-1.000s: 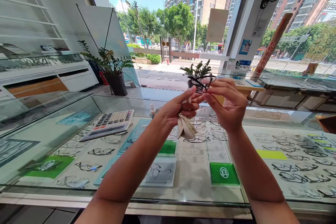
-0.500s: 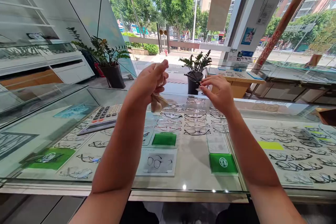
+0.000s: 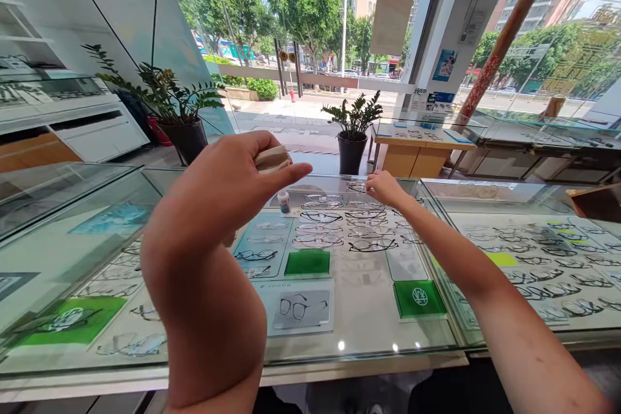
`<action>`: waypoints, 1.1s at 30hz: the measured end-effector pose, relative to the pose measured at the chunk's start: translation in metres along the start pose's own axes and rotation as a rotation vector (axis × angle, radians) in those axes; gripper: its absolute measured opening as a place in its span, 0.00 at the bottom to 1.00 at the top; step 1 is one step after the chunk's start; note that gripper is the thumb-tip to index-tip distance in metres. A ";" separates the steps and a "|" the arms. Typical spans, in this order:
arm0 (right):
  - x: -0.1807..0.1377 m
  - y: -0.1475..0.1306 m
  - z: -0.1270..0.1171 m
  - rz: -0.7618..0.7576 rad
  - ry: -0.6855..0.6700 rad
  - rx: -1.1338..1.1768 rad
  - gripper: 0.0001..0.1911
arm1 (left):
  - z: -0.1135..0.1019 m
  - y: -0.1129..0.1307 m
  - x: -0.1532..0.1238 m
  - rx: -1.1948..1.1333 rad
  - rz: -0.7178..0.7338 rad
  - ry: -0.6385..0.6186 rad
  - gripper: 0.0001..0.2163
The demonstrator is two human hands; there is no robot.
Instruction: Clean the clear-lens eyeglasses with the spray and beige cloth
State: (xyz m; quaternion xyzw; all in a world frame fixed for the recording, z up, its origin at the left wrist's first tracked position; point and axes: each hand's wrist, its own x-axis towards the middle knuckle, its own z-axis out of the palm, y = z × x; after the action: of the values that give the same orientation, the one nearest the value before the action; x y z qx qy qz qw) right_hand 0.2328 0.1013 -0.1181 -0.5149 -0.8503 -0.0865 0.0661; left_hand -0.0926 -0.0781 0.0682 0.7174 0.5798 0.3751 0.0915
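My left hand (image 3: pixel 228 181) is raised close to the camera, its fingers closed on a folded beige cloth (image 3: pixel 272 158). My right hand (image 3: pixel 384 187) reaches far out over the glass display counter (image 3: pixel 359 330). Its fingers are pinched together at a thin-framed pair of glasses (image 3: pixel 356 187) by the counter's far edge. How much of the frame the fingers hold is hard to see. Under the glass lie rows of several spectacle frames (image 3: pixel 371 244).
A small spray bottle (image 3: pixel 284 201) stands on the counter beyond my left hand. Green sign blocks (image 3: pixel 420 297) (image 3: pixel 306 262) sit inside the case. Potted plants (image 3: pixel 353 136) (image 3: pixel 174 110) stand behind the counter, and a second glass case (image 3: pixel 543 246) adjoins on the right.
My hands have parted. The right hand went forward and down to the counter's far edge with the glasses. The left hand rose towards the camera with the cloth. The view tilted down.
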 end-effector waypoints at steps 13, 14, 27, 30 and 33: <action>0.001 0.003 0.019 -0.056 -0.150 -0.096 0.12 | 0.001 -0.005 -0.002 -0.043 0.081 0.031 0.17; 0.002 0.003 0.018 -0.061 -0.157 -0.096 0.11 | 0.000 -0.006 -0.002 -0.052 0.121 0.042 0.18; 0.030 0.010 0.010 0.189 -0.209 -0.095 0.16 | 0.006 -0.016 -0.005 -0.067 0.331 0.097 0.20; 0.046 0.006 0.018 0.258 -0.254 -0.066 0.19 | 0.004 -0.013 -0.009 -0.058 0.292 0.090 0.21; 0.054 0.000 0.023 0.313 -0.277 -0.015 0.20 | 0.003 -0.011 -0.013 -0.063 0.311 0.104 0.21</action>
State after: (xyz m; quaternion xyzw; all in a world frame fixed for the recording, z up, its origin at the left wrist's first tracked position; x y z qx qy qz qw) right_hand 0.2073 0.1525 -0.1294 -0.6484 -0.7601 -0.0099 -0.0425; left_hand -0.0995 -0.0858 0.0537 0.7750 0.4536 0.4394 0.0248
